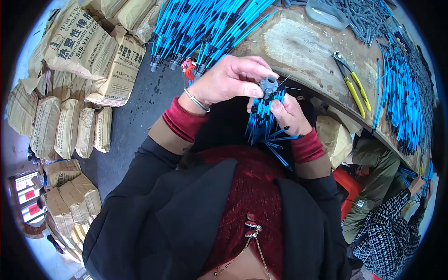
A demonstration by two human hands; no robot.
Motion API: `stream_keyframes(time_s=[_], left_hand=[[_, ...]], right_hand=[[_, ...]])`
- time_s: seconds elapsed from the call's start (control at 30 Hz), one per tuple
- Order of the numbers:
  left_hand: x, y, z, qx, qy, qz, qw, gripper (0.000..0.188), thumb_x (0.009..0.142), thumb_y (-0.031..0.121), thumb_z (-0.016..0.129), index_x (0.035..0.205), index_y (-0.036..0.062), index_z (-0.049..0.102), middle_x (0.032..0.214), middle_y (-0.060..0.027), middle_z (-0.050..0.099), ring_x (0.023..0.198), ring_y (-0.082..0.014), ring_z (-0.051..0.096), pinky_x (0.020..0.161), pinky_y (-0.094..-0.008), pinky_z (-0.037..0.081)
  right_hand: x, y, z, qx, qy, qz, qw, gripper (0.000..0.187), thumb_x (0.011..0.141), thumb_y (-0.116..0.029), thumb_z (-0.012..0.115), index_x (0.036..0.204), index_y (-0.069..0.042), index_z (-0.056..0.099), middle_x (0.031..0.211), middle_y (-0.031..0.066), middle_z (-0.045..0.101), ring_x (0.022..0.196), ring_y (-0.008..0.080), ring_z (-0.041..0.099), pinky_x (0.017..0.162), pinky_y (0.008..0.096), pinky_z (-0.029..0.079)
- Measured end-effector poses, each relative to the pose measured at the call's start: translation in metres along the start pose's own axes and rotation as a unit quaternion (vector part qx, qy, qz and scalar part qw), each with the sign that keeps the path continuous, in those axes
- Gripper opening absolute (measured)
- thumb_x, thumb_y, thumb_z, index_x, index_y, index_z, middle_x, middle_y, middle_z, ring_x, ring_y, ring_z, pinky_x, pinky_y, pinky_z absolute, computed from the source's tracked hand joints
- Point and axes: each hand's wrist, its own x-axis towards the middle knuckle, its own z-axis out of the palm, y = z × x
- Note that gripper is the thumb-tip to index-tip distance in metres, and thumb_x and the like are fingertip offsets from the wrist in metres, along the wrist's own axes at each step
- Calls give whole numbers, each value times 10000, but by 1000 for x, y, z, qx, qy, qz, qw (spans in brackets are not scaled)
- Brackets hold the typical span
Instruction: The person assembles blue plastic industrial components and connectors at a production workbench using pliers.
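Above my lap, my left hand [228, 79] is closed, thumb and fingers pinching a grey ring-shaped plastic hub [269, 86] with a hole in its top. Just below it my right hand [295, 115] wraps round a bundle of thin blue rods [259, 116] with black ends. The rods hang beneath the hub, and several splay out toward the lower right. How the rods meet the hub is partly hidden by my fingers. A metal bangle circles my left wrist.
The worn wooden table [298, 42] holds yellow-handled cutters [352, 86], a clear plastic tray [326, 15], grey plastic parts [366, 18] and blue rods [403, 98]. More blue rod assemblies [200, 28] lie ahead. Paper sacks [81, 44] stack at left. A co-worker's patterned sleeve [387, 233] shows at right.
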Motion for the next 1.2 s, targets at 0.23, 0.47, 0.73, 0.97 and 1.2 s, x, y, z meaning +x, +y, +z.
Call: stream_keyframes(time_s=[0.23, 0.47, 0.73, 0.97, 1.2], left_hand=[[18, -46, 46, 13, 321, 59, 945, 290, 792, 26, 660, 1072, -32, 611, 962, -101, 632, 793, -131, 609, 666, -259, 512], [7, -35, 60, 380, 397, 84, 831, 323, 822, 41, 653, 1123, -57, 585, 995, -77, 651, 884, -77, 582, 762, -222, 480], [-3, -34, 51, 201, 382, 109, 895, 335, 823, 19, 645, 1142, -58, 579, 952, -64, 660, 836, -86, 591, 751, -227, 481], [-19, -26, 36, 191, 298, 169, 920, 317, 825, 20, 642, 1128, -54, 582, 841, -30, 650, 728, -42, 554, 635, -197, 459], [-22, -29, 36, 162, 337, 130, 918, 323, 838, 27, 635, 1143, -56, 573, 889, -32, 654, 777, -58, 574, 676, -194, 469]], right_hand=[[0, 7, 5, -82, 257, 9, 963, 350, 946, -334, 456, 1060, -14, 542, 904, 101, 637, 766, 187, 610, 689, 331, 469], [12, 2, 29, -233, 316, 11, 920, 295, 931, -251, 487, 1058, 14, 515, 797, 209, 598, 722, 358, 605, 643, 381, 474], [7, 19, 39, -378, 377, -121, 837, 220, 931, -198, 482, 1013, 6, 492, 674, 131, 571, 576, 294, 593, 523, 353, 447], [6, -1, 19, -403, 232, -68, 883, 188, 867, -148, 580, 929, 2, 486, 753, 205, 584, 653, 382, 588, 555, 427, 461], [11, 4, 35, -411, 247, -90, 873, 192, 851, -151, 595, 874, -4, 472, 714, 188, 567, 637, 383, 578, 549, 433, 454]])
